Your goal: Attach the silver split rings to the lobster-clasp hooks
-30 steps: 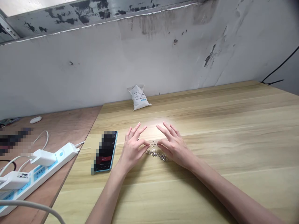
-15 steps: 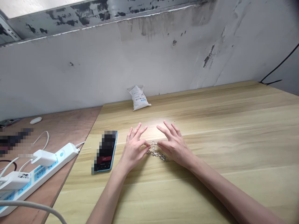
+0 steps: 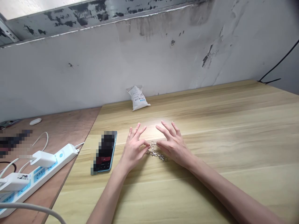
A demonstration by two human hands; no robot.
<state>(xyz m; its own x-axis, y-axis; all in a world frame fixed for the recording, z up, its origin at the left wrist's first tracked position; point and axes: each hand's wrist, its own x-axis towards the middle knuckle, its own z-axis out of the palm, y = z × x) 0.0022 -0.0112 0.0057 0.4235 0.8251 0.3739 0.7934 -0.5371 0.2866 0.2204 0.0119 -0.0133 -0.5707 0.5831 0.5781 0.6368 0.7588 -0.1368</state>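
My left hand [image 3: 135, 149] pinches thumb and index finger together near (and seemingly on) a small metal ring [image 3: 152, 148]; the other fingers are spread upward. My right hand [image 3: 173, 143] likewise pinches a small silver clasp, mostly hidden by its fingertips, whose round key ring [image 3: 152, 143] sticks out to the left. Just below the fingertips, several silver lobster clasps with key rings [image 3: 161, 156] lie in a loose cluster on the wooden tabletop [image 3: 210, 133]. What exactly is between the left fingertips is too small to make out.
A phone [image 3: 107, 155], partly pixelated, lies left of my left hand. Behind stands a white plastic package [image 3: 139, 99] against the wall. On the brown table at left, a white power strip [image 3: 67, 152] holds plugged chargers [image 3: 44, 158] and cables. A black cable [image 3: 277, 63] hangs at far right.
Both hands keep nearly the same pinched pose over the clasps. The whole view has shifted very slightly.
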